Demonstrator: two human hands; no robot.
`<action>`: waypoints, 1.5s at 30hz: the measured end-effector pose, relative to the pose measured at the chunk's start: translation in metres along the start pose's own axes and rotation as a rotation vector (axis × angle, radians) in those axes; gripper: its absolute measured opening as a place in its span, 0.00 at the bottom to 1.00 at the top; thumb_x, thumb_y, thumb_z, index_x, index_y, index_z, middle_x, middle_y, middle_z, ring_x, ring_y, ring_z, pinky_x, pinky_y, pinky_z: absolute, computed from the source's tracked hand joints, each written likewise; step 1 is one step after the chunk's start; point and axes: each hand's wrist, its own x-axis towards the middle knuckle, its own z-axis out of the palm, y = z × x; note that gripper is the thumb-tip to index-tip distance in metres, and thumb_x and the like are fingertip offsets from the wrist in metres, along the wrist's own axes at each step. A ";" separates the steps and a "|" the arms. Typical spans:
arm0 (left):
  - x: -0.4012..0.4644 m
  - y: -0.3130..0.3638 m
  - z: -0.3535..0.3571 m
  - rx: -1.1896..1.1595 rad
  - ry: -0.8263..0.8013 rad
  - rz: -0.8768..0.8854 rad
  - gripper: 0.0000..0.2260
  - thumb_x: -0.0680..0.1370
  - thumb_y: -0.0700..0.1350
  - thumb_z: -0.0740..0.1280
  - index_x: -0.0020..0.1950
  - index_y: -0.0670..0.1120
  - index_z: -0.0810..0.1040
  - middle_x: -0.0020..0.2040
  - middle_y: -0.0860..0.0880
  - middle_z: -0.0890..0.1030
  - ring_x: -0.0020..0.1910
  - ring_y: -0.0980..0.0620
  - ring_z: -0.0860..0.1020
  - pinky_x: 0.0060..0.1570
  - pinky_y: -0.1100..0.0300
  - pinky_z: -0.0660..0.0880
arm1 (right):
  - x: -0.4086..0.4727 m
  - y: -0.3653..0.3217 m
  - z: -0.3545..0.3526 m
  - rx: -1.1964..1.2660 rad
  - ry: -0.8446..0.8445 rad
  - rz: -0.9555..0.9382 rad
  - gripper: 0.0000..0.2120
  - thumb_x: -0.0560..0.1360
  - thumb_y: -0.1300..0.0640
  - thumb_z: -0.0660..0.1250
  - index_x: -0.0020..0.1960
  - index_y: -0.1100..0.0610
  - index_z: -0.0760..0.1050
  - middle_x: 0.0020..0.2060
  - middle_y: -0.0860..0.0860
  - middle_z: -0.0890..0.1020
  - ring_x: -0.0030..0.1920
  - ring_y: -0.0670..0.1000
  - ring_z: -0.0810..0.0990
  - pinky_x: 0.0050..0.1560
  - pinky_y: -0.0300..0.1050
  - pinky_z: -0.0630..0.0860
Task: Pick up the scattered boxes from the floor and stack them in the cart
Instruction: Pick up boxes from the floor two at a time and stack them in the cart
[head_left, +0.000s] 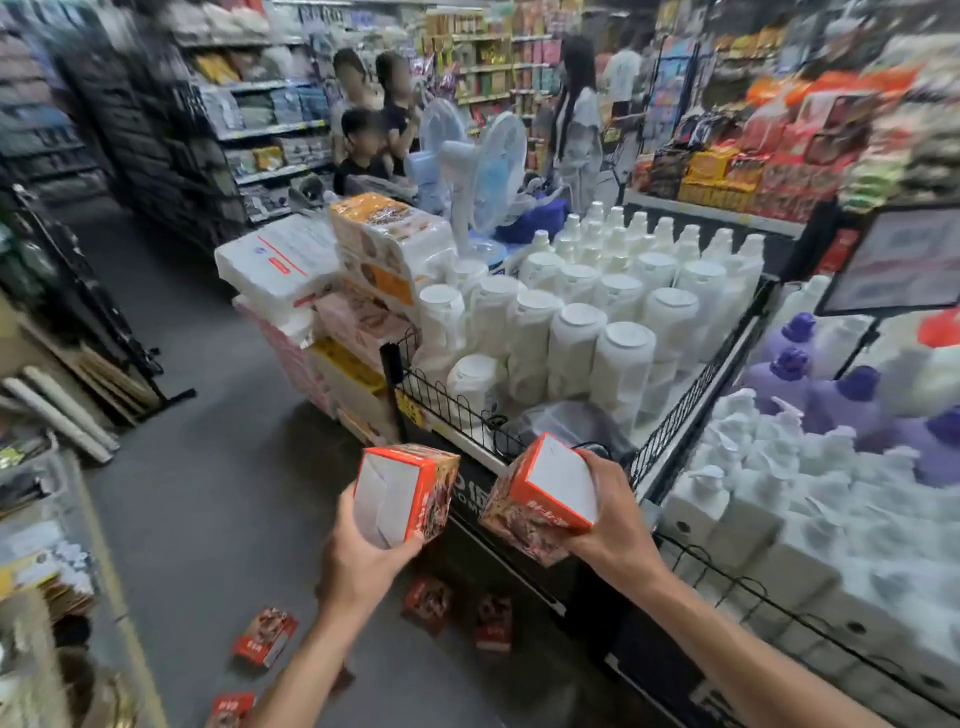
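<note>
Grey shop floor (208, 493), stocked shelves (270, 130), white bottle display (597, 312)

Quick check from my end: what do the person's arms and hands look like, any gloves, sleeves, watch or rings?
Both arms are bare from the lower edge of the picture to the fingers: no sleeves reach into view. The left hand and the right hand wear no gloves. No watch, band or ring shows on either wrist or on the fingers that are visible. Nothing is marked or taped on them.

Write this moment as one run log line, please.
left hand: holds orange box | right hand: holds second box | floor: boxes remain | cart: not identifiable
</note>
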 end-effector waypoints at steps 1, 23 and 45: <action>-0.003 0.014 0.003 -0.014 -0.009 0.029 0.42 0.61 0.51 0.84 0.70 0.56 0.66 0.58 0.52 0.79 0.56 0.49 0.78 0.53 0.53 0.77 | -0.002 -0.004 -0.015 -0.004 0.025 -0.013 0.48 0.61 0.39 0.82 0.73 0.45 0.62 0.61 0.37 0.67 0.65 0.43 0.68 0.67 0.40 0.66; -0.161 0.251 0.182 -0.264 -0.389 0.490 0.41 0.60 0.47 0.85 0.69 0.55 0.70 0.58 0.54 0.79 0.58 0.52 0.78 0.54 0.57 0.76 | -0.181 -0.001 -0.317 -0.171 0.574 0.029 0.47 0.62 0.38 0.82 0.73 0.52 0.65 0.63 0.46 0.73 0.65 0.48 0.73 0.66 0.53 0.74; -0.419 0.369 0.360 -0.533 -1.442 0.825 0.41 0.57 0.56 0.82 0.67 0.54 0.68 0.58 0.48 0.81 0.54 0.53 0.81 0.51 0.49 0.81 | -0.510 -0.075 -0.395 -0.694 1.319 0.768 0.52 0.58 0.48 0.86 0.76 0.52 0.65 0.66 0.44 0.70 0.66 0.43 0.69 0.65 0.30 0.65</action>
